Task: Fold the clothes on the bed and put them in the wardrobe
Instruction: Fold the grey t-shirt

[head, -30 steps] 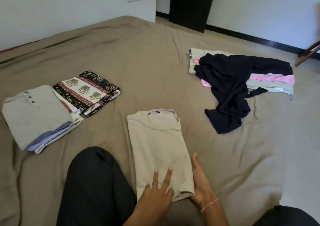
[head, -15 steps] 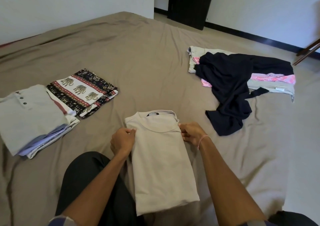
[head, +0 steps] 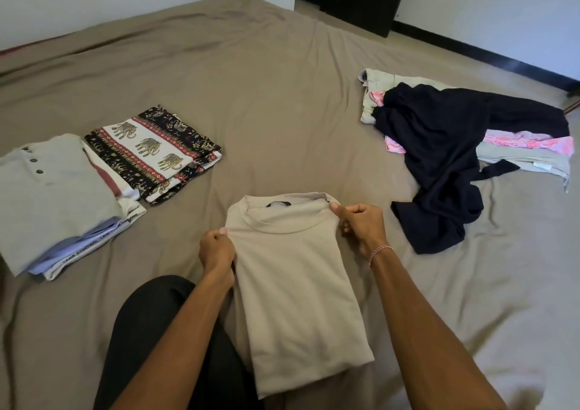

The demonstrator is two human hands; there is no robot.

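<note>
- The bed [head: 282,96], under a brown sheet, carries everything; the beige shirt [head: 295,278] lies flat on it just in front of the person's knees.
- Unfolded heap [head: 445,158], with a dark garment on top: to the right of the beige shirt and a little beyond it, well apart.
- The beige shirt is folded to a narrow strip. Its long axis runs from the hem, near the person, to the collar at the far end.
- Folded pile topped by a grey buttoned shirt [head: 53,196]: far left of the beige shirt.
- Elephant-print cloth [head: 150,155]: folded, left of and beyond the beige shirt's collar.
- Left hand [head: 216,249]: its grip is closed, pinching the shirt's left shoulder corner.
- Right hand [head: 361,224]: its grip is closed too, pinching the right shoulder corner. Both hands are at the collar end, equally near, so the next fold likely brings the collar towards the hem.
- Neck label [head: 277,204]: dark, unreadable. The print on the pile's lower edge [head: 84,252] is too blurred to read.
</note>
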